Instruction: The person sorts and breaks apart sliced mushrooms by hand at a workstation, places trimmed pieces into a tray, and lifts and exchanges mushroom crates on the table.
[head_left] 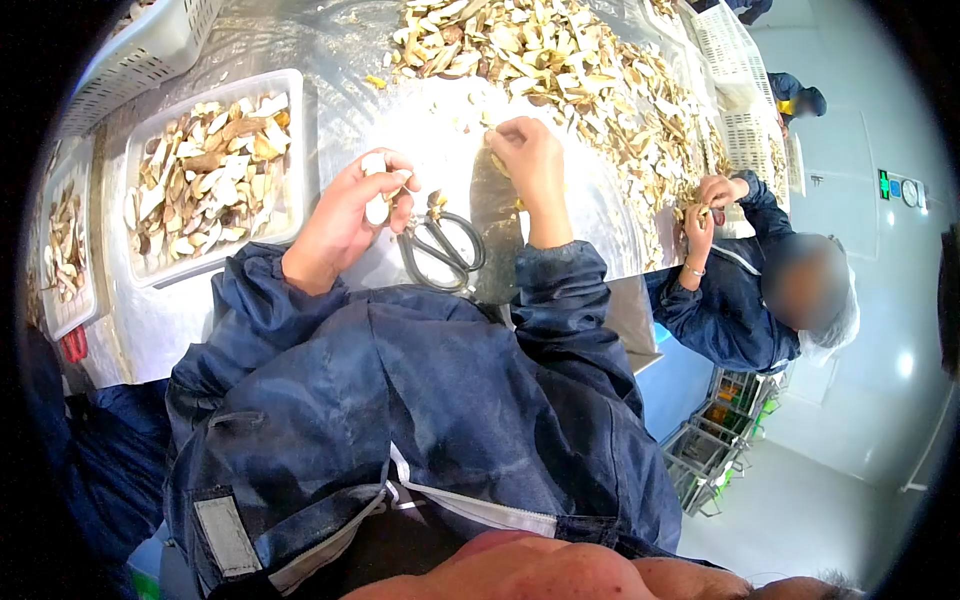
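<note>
- Your left hand (345, 212) is clamping pale pieces (376, 208) — left of the scissors (452, 258).
- Your right hand (534, 160) is pinching a slice (500, 166) — beyond the scissors.
- A tub (297, 160) is sitting farther left.

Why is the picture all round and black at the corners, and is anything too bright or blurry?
Head view: a very wide lens probably makes the black, rounded edges; glare turns part of the table white; a dark shadow lies beside the right hand; a co-worker's head is blurred.
</note>
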